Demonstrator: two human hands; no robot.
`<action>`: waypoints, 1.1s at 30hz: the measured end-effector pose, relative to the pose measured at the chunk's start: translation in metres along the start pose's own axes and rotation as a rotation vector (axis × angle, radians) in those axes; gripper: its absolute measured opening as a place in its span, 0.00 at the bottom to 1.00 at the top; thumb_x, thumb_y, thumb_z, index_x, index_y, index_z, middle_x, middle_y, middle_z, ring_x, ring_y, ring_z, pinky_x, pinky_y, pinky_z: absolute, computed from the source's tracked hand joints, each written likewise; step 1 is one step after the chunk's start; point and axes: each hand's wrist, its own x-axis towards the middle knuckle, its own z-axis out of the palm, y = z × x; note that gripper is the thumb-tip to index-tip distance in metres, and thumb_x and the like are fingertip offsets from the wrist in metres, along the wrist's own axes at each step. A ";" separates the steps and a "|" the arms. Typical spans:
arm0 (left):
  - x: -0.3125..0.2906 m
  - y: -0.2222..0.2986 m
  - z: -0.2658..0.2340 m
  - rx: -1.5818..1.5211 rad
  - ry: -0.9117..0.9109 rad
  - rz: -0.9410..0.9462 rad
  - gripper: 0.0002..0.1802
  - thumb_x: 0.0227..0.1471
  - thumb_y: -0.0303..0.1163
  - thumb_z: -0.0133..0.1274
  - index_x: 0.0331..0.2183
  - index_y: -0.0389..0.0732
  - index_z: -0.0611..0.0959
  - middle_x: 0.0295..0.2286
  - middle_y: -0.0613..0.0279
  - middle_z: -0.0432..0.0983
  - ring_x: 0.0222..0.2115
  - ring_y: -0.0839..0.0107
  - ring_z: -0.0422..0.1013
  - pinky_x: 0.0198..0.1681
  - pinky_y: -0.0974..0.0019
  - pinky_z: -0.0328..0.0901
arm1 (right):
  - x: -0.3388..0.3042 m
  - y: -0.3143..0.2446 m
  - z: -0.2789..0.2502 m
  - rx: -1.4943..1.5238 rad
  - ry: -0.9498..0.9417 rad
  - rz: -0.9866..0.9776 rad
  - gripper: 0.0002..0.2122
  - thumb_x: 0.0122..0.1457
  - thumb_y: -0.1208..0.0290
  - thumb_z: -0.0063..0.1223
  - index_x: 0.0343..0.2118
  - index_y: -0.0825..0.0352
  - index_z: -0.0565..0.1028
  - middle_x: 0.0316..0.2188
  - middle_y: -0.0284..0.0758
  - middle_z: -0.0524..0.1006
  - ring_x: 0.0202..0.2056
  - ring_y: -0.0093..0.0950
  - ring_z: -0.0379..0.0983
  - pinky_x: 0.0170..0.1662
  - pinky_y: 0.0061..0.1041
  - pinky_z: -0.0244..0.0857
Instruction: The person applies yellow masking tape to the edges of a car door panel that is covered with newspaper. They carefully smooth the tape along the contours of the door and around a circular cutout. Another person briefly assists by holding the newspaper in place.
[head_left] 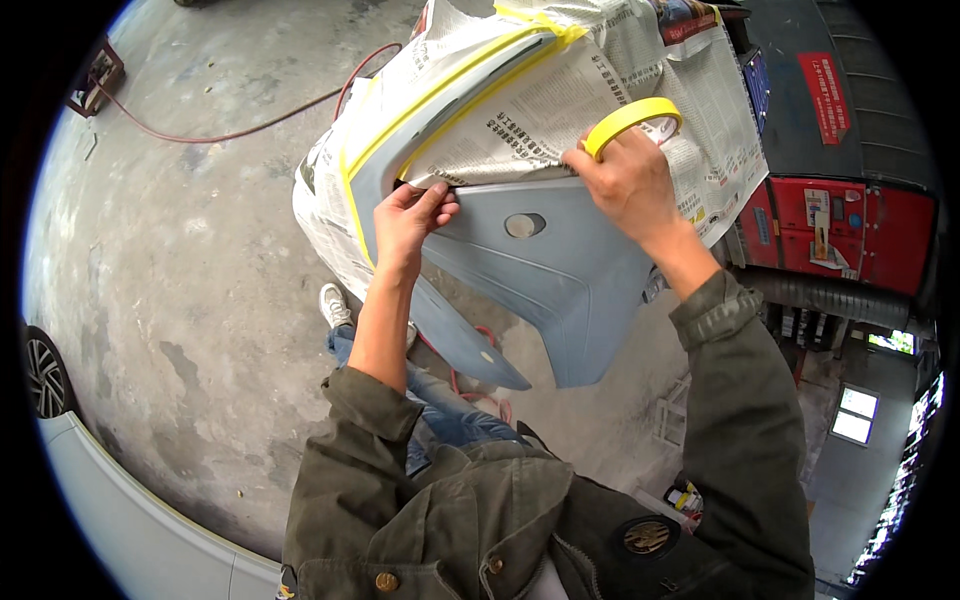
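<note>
A grey car body panel (520, 255), apparently a bumper with an oval hole, stands in front of me, partly covered with newspaper (535, 115). Yellow tape (365, 150) runs along the panel's curved upper-left strip. My left hand (408, 228) is closed in a pinch at the newspaper's lower left corner, beside a dark gap in the panel. Near the paper's lower right part, my right hand (630, 180) grips a roll of yellow masking tape (632, 118). The newspaper's lower edge runs between both hands; whether tape is stretched along it, I cannot tell.
A red hose (230, 135) crosses the concrete floor (190, 270) and reappears below the panel. At the right stands a red and black cabinet (810, 225). A pale car (140, 510) with a dark wheel (45, 370) is at the lower left.
</note>
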 end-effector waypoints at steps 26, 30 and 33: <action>0.005 0.028 0.006 1.424 -0.156 1.325 0.14 0.41 0.26 0.56 0.35 0.44 0.84 0.33 0.68 0.75 0.36 0.68 0.71 0.39 0.66 0.70 | -0.003 0.026 0.005 0.003 -0.200 -0.162 0.11 0.46 0.75 0.57 0.34 0.60 0.83 0.32 0.30 0.78 0.38 0.30 0.74 0.42 0.30 0.68; 0.004 0.029 0.000 1.395 -0.229 1.230 0.14 0.41 0.25 0.55 0.36 0.42 0.84 0.35 0.67 0.77 0.37 0.67 0.72 0.41 0.65 0.72 | -0.009 0.032 -0.003 -0.023 -0.235 -0.100 0.11 0.47 0.75 0.57 0.35 0.59 0.84 0.31 0.30 0.77 0.39 0.30 0.73 0.41 0.30 0.67; 0.004 0.031 -0.005 1.355 -0.244 1.251 0.17 0.41 0.24 0.55 0.37 0.42 0.84 0.36 0.66 0.78 0.38 0.67 0.73 0.42 0.65 0.72 | -0.015 0.034 0.000 -0.025 -0.239 -0.088 0.11 0.46 0.73 0.58 0.34 0.60 0.84 0.31 0.29 0.76 0.41 0.28 0.72 0.41 0.30 0.65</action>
